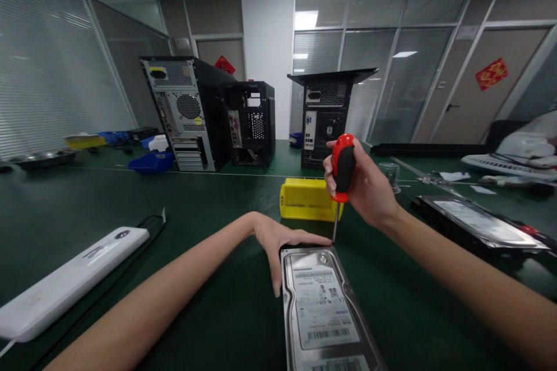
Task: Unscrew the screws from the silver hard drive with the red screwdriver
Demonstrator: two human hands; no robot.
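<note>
A silver hard drive with a white label lies on the green table in front of me. My left hand braces its far left corner, thumb along the left side and fingers stretched across the far edge. In my right hand is a red and black screwdriver, held upright by its handle. The screwdriver's tip points down at the drive's far right corner, close to my left fingertips; whether it sits in a screw is too small to tell. Just behind stands a yellow bin.
Several black computer cases stand at the back. A white power strip with a cable lies on the left, a blue bin beyond it. On the right are another hard drive, a clear glass and a white keyboard.
</note>
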